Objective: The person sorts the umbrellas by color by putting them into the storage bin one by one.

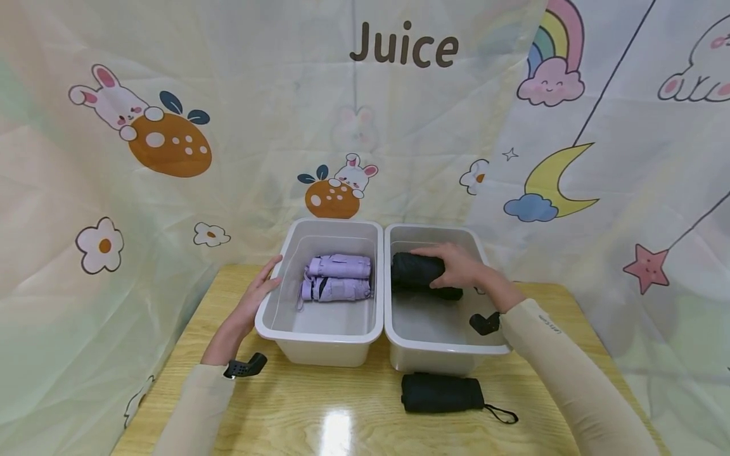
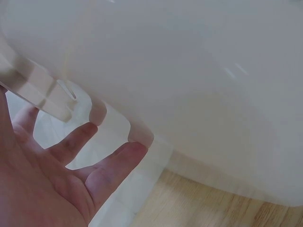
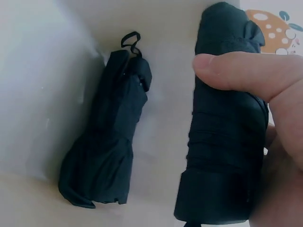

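Left hand (image 1: 251, 305) splayed, right hand (image 1: 457, 266) grips a black umbrella (image 3: 227, 130) — only head view shows purple umbrellas (image 1: 341, 267)

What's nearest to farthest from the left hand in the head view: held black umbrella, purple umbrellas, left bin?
1. Left bin: touched by the left hand.
2. Purple umbrellas: inside that bin.
3. Held black umbrella: farther right, in the right hand.

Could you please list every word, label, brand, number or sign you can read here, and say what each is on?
"Juice": printed in large dark letters on the cloth.
Small dark lettering on the right sleeve, near the wrist: too small to read.
No other text can be made out, including on the black umbrellas, the purple umbrellas and the bins.
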`<state>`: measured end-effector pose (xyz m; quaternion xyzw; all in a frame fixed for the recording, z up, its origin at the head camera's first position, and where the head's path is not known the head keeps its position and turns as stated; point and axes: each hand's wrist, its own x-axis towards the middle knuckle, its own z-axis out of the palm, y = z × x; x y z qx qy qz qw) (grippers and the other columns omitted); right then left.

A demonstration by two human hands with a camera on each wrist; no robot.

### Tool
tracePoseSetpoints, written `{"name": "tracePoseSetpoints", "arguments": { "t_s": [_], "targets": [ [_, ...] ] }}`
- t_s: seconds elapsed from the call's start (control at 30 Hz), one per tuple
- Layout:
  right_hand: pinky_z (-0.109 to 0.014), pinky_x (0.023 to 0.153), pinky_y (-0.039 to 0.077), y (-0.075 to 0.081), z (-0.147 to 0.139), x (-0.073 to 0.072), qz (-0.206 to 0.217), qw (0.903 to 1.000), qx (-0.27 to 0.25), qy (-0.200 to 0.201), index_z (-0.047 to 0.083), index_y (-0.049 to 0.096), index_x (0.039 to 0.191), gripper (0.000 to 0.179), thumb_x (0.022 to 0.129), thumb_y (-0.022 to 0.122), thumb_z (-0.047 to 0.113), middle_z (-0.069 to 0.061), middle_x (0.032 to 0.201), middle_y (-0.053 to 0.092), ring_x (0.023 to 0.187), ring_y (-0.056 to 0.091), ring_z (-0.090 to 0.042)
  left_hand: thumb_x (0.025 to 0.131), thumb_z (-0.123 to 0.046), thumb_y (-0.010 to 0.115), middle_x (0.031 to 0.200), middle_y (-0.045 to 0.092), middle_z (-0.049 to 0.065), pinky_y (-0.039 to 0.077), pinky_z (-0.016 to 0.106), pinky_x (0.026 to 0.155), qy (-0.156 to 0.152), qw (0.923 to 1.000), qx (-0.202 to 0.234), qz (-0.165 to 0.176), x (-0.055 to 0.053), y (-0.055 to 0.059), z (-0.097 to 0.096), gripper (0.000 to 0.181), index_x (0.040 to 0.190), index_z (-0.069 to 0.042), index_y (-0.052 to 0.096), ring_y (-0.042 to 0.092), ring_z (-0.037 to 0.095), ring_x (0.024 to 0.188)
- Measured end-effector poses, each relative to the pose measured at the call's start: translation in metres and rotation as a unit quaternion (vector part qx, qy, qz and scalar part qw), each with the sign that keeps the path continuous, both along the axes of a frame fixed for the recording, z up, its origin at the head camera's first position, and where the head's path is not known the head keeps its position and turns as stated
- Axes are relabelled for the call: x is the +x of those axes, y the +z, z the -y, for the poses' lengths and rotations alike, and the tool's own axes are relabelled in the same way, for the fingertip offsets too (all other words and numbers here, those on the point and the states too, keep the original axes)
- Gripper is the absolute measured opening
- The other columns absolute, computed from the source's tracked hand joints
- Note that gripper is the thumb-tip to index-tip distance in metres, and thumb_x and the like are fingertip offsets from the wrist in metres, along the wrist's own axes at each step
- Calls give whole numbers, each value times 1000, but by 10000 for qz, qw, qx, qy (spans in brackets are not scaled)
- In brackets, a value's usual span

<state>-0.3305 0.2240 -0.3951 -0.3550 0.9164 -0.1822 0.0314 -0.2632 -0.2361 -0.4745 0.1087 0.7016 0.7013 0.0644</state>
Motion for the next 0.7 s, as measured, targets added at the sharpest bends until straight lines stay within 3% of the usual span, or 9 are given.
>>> {"name": "tracePoseSetpoints", "arguments": {
  "t_s": [0.33,0.7],
  "targets": [
    [-49,95,42,-19,-3,-7,735,9973,65,-37,21,50,144,82,71,86,9,-7,139,53,122,49,-29,106,-29,39,158,13,19,42,49,96,-36,10000,-35,18,0,-1,-1,60,158,-22,9,26,50,133],
    [-47,95,42,-28,2,-16,1179,9914,501,-252,22,50,144,82,71,85,7,-10,139,52,121,48,-29,106,-30,38,158,14,20,37,60,99,-35,10000,29,-32,0,-1,0,59,157,-22,10,28,50,132]
  ]
}}
